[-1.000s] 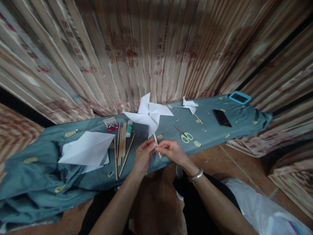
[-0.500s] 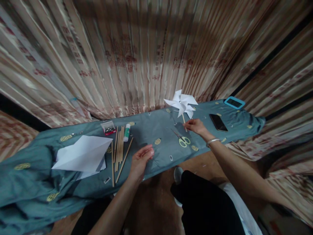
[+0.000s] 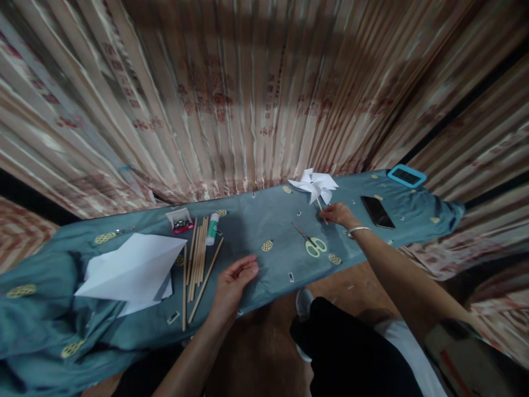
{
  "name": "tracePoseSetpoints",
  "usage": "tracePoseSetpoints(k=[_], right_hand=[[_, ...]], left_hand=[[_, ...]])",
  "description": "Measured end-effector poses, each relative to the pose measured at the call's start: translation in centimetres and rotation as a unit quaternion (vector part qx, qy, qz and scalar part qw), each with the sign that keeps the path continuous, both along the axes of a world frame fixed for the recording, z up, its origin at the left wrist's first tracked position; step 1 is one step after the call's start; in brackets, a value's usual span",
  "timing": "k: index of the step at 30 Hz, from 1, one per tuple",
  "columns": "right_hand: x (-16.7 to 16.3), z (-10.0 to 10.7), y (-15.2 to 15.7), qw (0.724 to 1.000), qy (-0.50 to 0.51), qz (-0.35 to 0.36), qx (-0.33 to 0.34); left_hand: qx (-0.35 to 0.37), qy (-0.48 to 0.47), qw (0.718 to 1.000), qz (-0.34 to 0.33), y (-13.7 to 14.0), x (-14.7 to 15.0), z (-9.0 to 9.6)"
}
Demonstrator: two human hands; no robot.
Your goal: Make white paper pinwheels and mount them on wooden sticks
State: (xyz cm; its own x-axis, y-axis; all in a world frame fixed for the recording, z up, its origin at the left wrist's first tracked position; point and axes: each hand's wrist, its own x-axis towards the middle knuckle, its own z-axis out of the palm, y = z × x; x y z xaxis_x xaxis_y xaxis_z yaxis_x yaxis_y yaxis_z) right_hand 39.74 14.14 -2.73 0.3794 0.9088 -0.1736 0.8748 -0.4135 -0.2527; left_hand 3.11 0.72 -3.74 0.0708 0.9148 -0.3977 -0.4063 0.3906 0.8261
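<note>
A white paper pinwheel [image 3: 311, 184] on a thin wooden stick is at the back right of the cloth-covered table. My right hand [image 3: 339, 214] pinches its stick low down, close to the cloth. Some white paper blades overlap at the pinwheel's right, and I cannot tell whether a second pinwheel lies beneath. Nearest to that hand, scissors [image 3: 314, 247] with pale green handles lie on the cloth. My left hand [image 3: 235, 280] hovers over the front edge, empty, with its fingers loosely stretched. To its left lie several wooden sticks [image 3: 198, 259].
White paper sheets [image 3: 132, 270] are stacked at the left. Behind the sticks are a small box of metal pieces [image 3: 181, 221] and a glue stick [image 3: 212, 229]. A black phone [image 3: 377, 212] and a blue-framed device [image 3: 407, 176] lie right. A curtain [image 3: 231, 110] hangs behind the table [image 3: 264, 218].
My right hand has lowered the pinwheel toward the table, tilting it back over the cloth. My left hand stays empty in nearly the same place. The view has shifted slightly.
</note>
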Motion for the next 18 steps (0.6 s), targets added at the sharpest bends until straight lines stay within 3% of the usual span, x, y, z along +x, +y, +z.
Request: tracePoseSetpoints(k=[10, 15, 18], right_hand=[[1.1, -0.9, 0.7, 0.999, -0.027, 0.002, -0.028], [0.8, 0.3, -0.4, 0.997, -0.078, -0.007, -0.012], [-0.4, 1.3, -2.3, 0.991, -0.131, 0.004, 0.039]], left_hand=[[0.001, 0.023, 1.000, -0.002, -0.3, -0.4, -0.2], [0.008, 0.027, 1.000, -0.011, -0.8, -0.8, -0.1], [0.018, 0.031, 0.999, -0.022, -1.2, -1.2, -0.3]])
